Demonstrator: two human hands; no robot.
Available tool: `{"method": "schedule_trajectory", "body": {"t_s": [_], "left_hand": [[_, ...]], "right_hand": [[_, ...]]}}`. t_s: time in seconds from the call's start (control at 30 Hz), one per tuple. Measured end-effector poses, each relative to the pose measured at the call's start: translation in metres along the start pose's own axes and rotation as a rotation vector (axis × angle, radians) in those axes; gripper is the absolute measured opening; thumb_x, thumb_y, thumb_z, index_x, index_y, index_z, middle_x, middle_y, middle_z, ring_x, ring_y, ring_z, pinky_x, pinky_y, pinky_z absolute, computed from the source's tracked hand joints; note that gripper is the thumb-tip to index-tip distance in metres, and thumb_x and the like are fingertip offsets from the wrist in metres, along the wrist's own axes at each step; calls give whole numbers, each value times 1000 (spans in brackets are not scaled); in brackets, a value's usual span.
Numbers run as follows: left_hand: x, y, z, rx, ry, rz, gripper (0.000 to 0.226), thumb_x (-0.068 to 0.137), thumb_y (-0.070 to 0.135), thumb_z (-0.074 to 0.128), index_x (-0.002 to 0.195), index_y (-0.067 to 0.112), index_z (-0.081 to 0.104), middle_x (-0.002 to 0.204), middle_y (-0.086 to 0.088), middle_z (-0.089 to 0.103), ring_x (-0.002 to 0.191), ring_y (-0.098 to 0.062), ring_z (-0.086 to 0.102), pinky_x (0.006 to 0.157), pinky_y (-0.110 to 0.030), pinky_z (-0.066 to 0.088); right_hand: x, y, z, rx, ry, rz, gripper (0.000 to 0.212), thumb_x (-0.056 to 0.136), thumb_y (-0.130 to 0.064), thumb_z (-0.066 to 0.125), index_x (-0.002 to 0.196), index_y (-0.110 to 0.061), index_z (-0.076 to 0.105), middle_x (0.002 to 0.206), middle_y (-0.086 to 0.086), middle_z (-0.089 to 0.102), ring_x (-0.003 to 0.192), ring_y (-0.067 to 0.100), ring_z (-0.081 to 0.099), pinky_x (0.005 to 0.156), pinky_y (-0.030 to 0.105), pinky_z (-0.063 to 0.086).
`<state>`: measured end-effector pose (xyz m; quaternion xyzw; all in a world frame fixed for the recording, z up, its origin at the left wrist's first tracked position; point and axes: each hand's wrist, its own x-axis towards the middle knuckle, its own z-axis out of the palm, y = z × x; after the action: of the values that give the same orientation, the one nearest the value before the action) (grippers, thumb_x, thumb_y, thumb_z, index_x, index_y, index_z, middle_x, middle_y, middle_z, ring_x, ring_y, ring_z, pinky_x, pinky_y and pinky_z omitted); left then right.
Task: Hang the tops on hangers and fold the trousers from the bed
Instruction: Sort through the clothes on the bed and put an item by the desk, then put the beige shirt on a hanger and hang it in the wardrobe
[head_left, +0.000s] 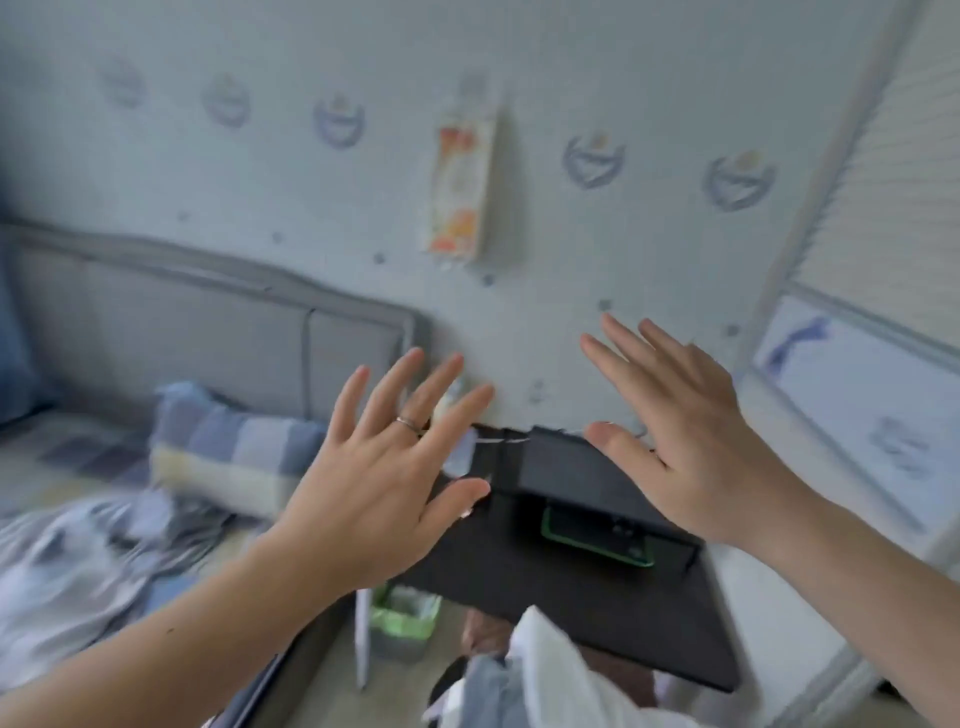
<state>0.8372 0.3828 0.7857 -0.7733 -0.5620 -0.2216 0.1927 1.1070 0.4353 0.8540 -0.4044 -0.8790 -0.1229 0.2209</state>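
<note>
Clothes (72, 566) are in a crumpled heap on the bed (62, 452), bottom left. They're pretty blurry, so I can't tell tops from trousers. Both hands are up in the air, well apart from the heap. The left hand (384, 483) is spread wide with a ring (408, 423) on one finger, and the right hand (691, 447) is flat with its fingers apart too. Neither is holding a thing. The heap sits lower than the left hand and off to its left. A checked pillow (228, 457) lies by the grey headboard (182, 322), just behind the heap. Beneath the hands there's a black table (597, 613) beside the bed, with a green-cased phone (597, 535) and a black box (561, 467) on it. A small bin (402, 623) with a green bag sits underneath. Some white cloth (561, 670) shows at the bottom edge, in front of the table.
</note>
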Motion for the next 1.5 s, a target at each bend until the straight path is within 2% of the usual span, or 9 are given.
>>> {"method": "schedule_trajectory", "body": {"t_s": [0.13, 0.27, 0.43, 0.53, 0.7, 0.83, 1.13, 1.33, 1.5], "left_hand": [[-118, -57, 7, 5, -110, -212, 69, 99, 65, 31, 158, 30, 29, 167, 0, 23, 156, -30, 12, 118, -64, 22], [-222, -95, 10, 13, -197, -502, 68, 100, 68, 25, 159, 33, 26, 168, 2, 17, 156, -27, 7, 121, -60, 16], [-332, -133, 14, 12, -250, -931, 72, 95, 69, 25, 159, 37, 20, 169, 7, 8, 156, -25, 1, 124, -52, 5], [-393, -157, 21, 34, -282, -1153, 75, 93, 73, 15, 160, 39, 13, 169, 10, 1, 156, -21, -6, 124, -48, 0], [-472, -212, 27, 23, -303, -1479, 67, 99, 68, 27, 159, 41, 13, 169, 10, 3, 156, -18, -6, 124, -46, 2], [-510, -246, 29, -35, -289, -1661, 64, 100, 64, 31, 158, 39, 19, 169, 8, 11, 156, -19, 0, 124, -47, 5], [-595, -318, 20, -56, -294, -1934, 58, 102, 59, 36, 155, 39, 25, 167, 9, 16, 155, -17, 5, 122, -43, 10], [-681, -384, 10, -81, -350, -1940, 57, 102, 57, 38, 155, 38, 27, 167, 6, 17, 155, -18, 6, 122, -41, 11], [-793, -466, 37, -99, -419, -1949, 59, 100, 56, 43, 154, 38, 28, 167, 3, 20, 154, -21, 10, 121, -43, 16]], "right_hand": [[19, -92, 74, 96, -97, -189, 68, 96, -58, 33, 157, -26, 31, 165, -6, 25, 153, 23, 18, 120, 55, 18], [36, -187, 150, 227, -228, -319, 69, 95, -59, 33, 155, -25, 37, 163, -4, 30, 151, 26, 26, 118, 56, 22], [43, -317, 243, 436, -432, -449, 74, 89, -68, 23, 155, -37, 24, 165, -11, 20, 153, 16, 15, 122, 44, 10], [52, -386, 294, 545, -564, -508, 78, 85, -73, 19, 156, -39, 19, 165, -15, 16, 154, 14, 8, 122, 44, 9], [88, -481, 369, 609, -747, -649, 64, 100, -59, 38, 157, -42, 14, 165, -19, 10, 153, 10, 2, 122, 42, 7], [114, -534, 416, 589, -870, -739, 62, 101, -56, 38, 157, -42, 15, 165, -19, 9, 153, 10, 2, 122, 41, 5], [169, -667, 502, 523, -1042, -874, 61, 101, -56, 39, 157, -40, 20, 163, -18, 19, 152, 11, 11, 120, 40, 11], [164, -770, 550, 455, -1079, -946, 60, 101, -55, 39, 156, -41, 19, 163, -15, 22, 152, 12, 15, 119, 40, 16], [146, -880, 627, 393, -1087, -901, 61, 101, -52, 44, 156, -37, 23, 162, -14, 26, 150, 12, 20, 117, 38, 21]]}}
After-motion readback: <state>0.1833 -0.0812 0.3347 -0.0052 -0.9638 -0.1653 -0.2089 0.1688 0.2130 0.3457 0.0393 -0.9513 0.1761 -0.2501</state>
